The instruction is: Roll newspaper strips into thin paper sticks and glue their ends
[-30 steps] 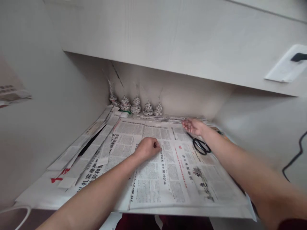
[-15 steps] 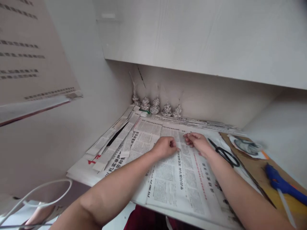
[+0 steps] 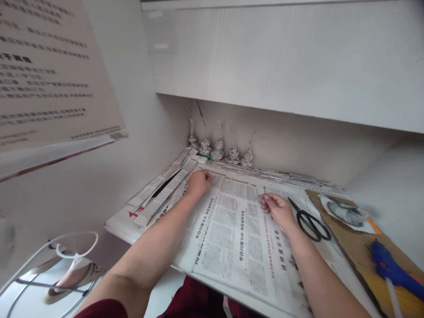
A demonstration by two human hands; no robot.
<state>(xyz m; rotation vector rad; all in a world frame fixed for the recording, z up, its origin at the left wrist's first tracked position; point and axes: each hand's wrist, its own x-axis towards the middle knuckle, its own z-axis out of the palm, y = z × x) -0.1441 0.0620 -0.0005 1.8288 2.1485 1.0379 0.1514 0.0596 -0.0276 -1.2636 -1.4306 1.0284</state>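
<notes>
Five coils point(image 3: 217, 152) look done behind the newspaper point(image 3: 227, 238), itself apparently uncut; left hand point(image 3: 198, 182) curled, right hand point(image 3: 278, 212) half-curled, grips unclear

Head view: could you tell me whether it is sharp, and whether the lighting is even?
Head view: the poster has smeared lettering, the newspaper unreadable small print; also in head view, lighting is soft but uneven, darker beneath the cabinet.

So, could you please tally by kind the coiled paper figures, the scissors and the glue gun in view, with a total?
Coiled paper figures: 5
Scissors: 1 pair
Blue glue gun: 1
Total: 7
</notes>
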